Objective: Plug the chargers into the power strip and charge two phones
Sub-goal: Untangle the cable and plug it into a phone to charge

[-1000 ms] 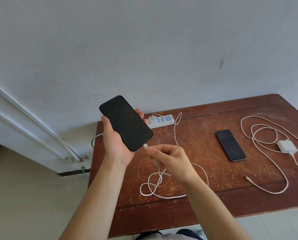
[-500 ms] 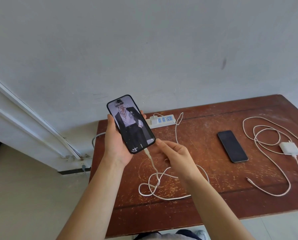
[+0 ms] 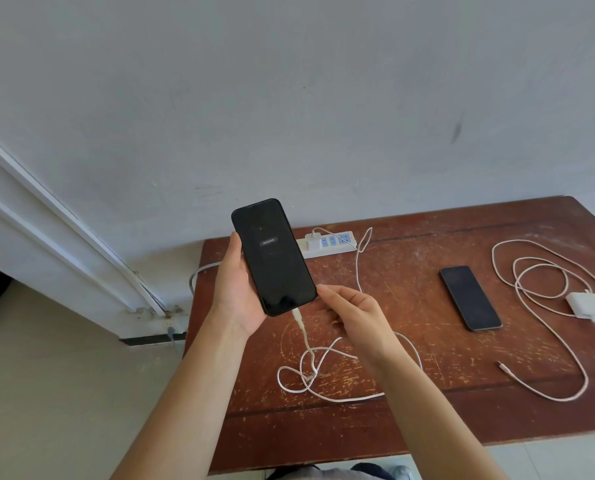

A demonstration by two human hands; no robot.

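My left hand (image 3: 235, 289) holds a black phone (image 3: 273, 256) upright above the table's left end, its dark screen showing a small label. A white cable (image 3: 303, 329) is plugged into the phone's bottom and runs in loops over the table to a white charger (image 3: 312, 241) seated in the white power strip (image 3: 330, 243). My right hand (image 3: 355, 315) hovers just right of the plug, fingers loosely apart, holding nothing. A second black phone (image 3: 471, 297) lies flat to the right. Further right rests a loose white charger (image 3: 588, 305) with its coiled cable (image 3: 538, 282).
The worn brown wooden table (image 3: 410, 431) stands against a grey wall. The loose cable's free plug (image 3: 502, 365) lies near the front right. A white door frame (image 3: 64, 237) and a grey cord (image 3: 194, 277) are to the left, with pale floor below.
My right hand has let go of the cable plug and drawn slightly right. The phone's screen lit with a picture, then went dark with a small label. The phone is held more upright.
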